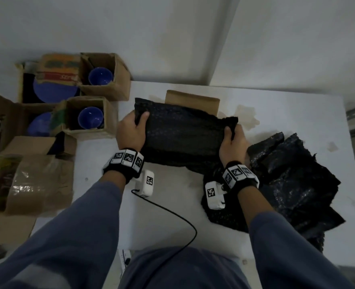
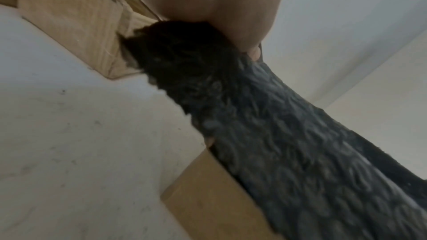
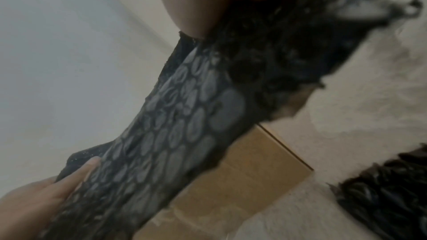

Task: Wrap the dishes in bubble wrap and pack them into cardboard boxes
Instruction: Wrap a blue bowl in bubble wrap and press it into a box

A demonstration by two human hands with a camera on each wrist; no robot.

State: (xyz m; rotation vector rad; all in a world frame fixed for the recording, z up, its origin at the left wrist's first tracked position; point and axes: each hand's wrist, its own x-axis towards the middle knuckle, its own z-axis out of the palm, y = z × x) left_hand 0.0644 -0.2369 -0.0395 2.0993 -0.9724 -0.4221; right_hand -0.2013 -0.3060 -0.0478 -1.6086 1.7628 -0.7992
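Observation:
A flat bundle of black bubble wrap (image 1: 182, 130) hangs between both hands above a small brown cardboard box (image 1: 192, 102) on the white table. My left hand (image 1: 133, 127) grips its left end, thumb on top. My right hand (image 1: 233, 137) grips the right end. What the wrap holds is hidden. In the left wrist view the black wrap (image 2: 265, 125) runs from my palm over the box (image 2: 208, 194). The right wrist view shows the wrap (image 3: 184, 125) stretched toward my left hand's fingers (image 3: 76, 172), above the box (image 3: 242, 180).
Loose black bubble wrap (image 1: 287, 184) lies heaped at the table's right. Left of the table stand several open cardboard boxes with blue bowls (image 1: 100, 76) (image 1: 90, 120) and blue plates (image 1: 53, 90). A taped box (image 1: 32, 184) sits nearer. A black cable (image 1: 172, 211) crosses the table (image 1: 287, 105).

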